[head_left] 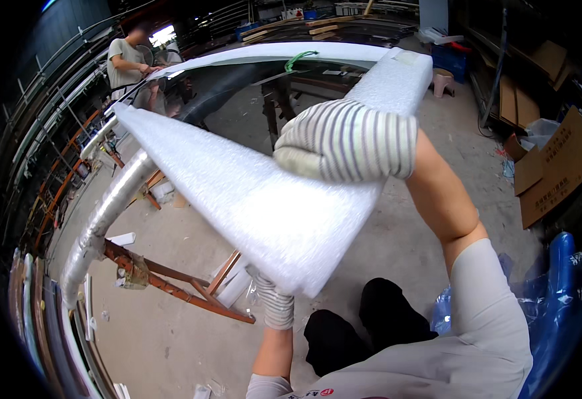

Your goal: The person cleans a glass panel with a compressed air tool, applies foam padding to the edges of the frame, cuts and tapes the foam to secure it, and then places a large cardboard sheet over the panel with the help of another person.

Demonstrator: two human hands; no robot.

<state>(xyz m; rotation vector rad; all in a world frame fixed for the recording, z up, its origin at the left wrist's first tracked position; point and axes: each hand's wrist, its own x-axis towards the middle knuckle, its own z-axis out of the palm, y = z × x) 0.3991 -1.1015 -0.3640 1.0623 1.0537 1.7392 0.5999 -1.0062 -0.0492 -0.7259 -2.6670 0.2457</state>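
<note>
A large dark glass-like panel (238, 100) lies before me, its border wrapped in white foam sheet (264, 206). My right hand (344, 143), in a striped knit glove, is closed with its fingers curled at the inner edge of the near right corner, gripping the foam sheet. Below that corner is my left hand (274, 304), also gloved, touching the underside of the wrapping; its fingers are hidden by the foam. A green tie (299, 61) hangs over the far wrapped edge.
At the far left a person (128, 63) stands with hands at the panel's edge. A silver-wrapped support (101, 213) and a reddish metal stand (178, 282) sit below left. Cardboard (560, 166) and blue plastic wrap (560, 299) lie at the right.
</note>
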